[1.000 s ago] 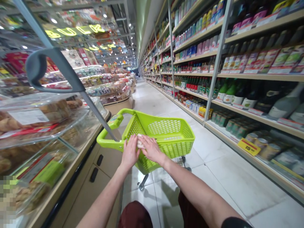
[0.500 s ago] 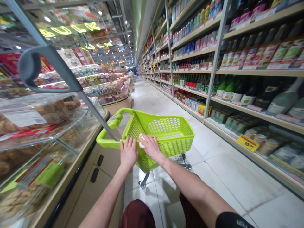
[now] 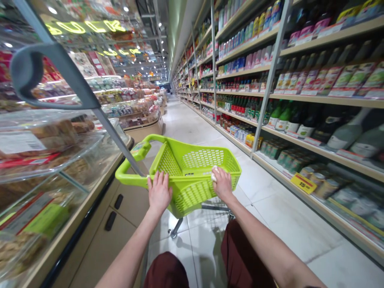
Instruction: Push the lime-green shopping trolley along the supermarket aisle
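Dark red trousers point(image 3: 240, 256) are seen nearest, at the bottom edge. Just beyond, the left hand point(image 3: 159, 195) is laid flat on the near rim of the green cart point(image 3: 192, 192), with the fingers stretched out and nothing gripped. The right hand point(image 3: 224, 186) is curled around a white wad point(image 3: 214, 175), which is pressed against the cart's right rim. A grey handle point(image 3: 76, 86) is raised at the left above a glass bakery case point(image 3: 45, 160). Bottles point(image 3: 282, 116) are lined up on shelves at the right.
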### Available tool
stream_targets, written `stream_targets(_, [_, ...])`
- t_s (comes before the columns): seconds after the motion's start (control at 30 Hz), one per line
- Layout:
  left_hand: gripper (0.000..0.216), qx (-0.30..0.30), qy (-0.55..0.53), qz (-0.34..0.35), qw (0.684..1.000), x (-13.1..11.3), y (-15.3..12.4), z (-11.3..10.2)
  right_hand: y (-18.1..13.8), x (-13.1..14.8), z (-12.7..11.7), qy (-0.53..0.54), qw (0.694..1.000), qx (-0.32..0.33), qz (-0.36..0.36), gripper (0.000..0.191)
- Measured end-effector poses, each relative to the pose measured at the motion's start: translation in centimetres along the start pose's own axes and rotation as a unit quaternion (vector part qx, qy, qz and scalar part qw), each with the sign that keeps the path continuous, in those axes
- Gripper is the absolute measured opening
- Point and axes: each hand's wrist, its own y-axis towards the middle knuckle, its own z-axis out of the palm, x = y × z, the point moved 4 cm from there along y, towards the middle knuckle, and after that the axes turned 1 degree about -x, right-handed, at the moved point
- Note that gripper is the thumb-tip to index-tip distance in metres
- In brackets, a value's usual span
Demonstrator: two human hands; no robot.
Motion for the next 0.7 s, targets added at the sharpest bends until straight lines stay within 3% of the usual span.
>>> stream_targets(0.1, [0.050, 0.008, 0.014, 0.014, 1.000, 0.0, -0.1, -0.2, -0.2, 3.8, 0.9, 0.031, 0.997, 0.008, -0.068, 0.047])
stream_targets(0.2, [0.051, 0.017, 0.025, 0.027, 0.999, 0.0, -0.3, -0.5, -0.3, 5.1, 1.6, 0.029, 0.996, 0.002, -0.079, 0.040])
stream_targets(0.37, [0.054, 0.021, 0.021, 0.024, 0.999, -0.1, -0.5, -0.4, -0.1, 0.6, 1.7, -0.021, 0.998, 0.003, -0.054, 0.036])
stream_targets(0.57, [0.057, 0.011, 0.011, 0.010, 1.000, -0.2, -0.5, 0.0, 0.2, -6.6, -0.1, -0.054, 0.994, -0.055, 0.079, 0.036])
stream_targets(0.7, [0.057, 0.008, 0.009, 0.008, 1.000, -0.2, -0.5, 0.3, 0.9, -5.9, 0.4, -0.012, 0.990, -0.084, 0.116, 0.037])
